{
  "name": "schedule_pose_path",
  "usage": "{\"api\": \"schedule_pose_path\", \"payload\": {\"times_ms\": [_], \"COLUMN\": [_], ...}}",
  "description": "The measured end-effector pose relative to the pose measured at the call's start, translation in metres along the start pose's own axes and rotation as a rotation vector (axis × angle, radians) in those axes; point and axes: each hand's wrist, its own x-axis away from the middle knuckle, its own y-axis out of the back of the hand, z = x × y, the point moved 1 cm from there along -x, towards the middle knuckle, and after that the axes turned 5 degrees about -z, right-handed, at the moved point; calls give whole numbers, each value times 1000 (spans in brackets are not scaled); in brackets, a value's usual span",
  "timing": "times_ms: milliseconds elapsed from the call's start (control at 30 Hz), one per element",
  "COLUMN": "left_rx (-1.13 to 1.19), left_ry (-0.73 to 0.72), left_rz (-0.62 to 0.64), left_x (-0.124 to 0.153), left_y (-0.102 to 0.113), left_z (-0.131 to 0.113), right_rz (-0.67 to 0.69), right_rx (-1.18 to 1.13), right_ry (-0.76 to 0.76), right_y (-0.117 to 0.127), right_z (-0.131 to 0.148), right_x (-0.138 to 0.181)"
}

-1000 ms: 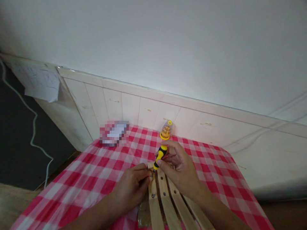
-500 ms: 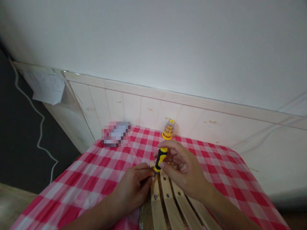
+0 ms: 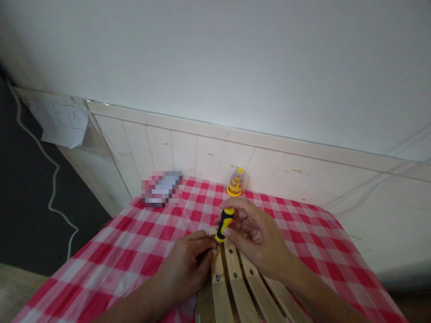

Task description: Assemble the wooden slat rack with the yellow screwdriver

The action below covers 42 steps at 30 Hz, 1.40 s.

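Observation:
My right hand (image 3: 261, 235) has its fingers around the yellow and black handle of a screwdriver (image 3: 225, 224). The tool leans a little, its tip pointing down at the far end of the leftmost wooden slat (image 3: 220, 291). Thumb and fingers of my left hand (image 3: 188, 264) are pinched together at that tip; whatever is between them is too small to make out. Several pale slats run side by side towards me, with gaps between them. They have dark holes, and screw heads (image 3: 218, 278) sit in some. My right hand and forearm cover part of the slats.
A clear-topped yellow bit case (image 3: 235, 183) stands at the table's back edge by the panelled wall (image 3: 188, 152). A blurred-out flat object (image 3: 163, 188) lies at the back left. A red and white checked cloth (image 3: 134, 242) covers the table. A white cable (image 3: 54, 179) hangs at left.
The view has shifted very slightly. Both hands keep nearly the same pose, with the screwdriver still at the far end of the left slat.

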Motion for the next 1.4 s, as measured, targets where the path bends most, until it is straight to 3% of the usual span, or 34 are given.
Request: {"api": "schedule_pose_path", "payload": {"times_ms": [600,867,1400], "left_rx": [7,30,-12], "left_ry": [-4,20,32], "left_rz": [-13,10,-7], "left_x": [-3,-5,1], "left_y": [1,0,-3], "left_z": [-5,-4,-1], "right_rz": [-4,38,-39], "right_rx": [67,150,205], "right_ry": [-40,38,46], "right_y": [0,-1,0], "right_z": [3,1,-4], "right_x": [-1,2,2]}}
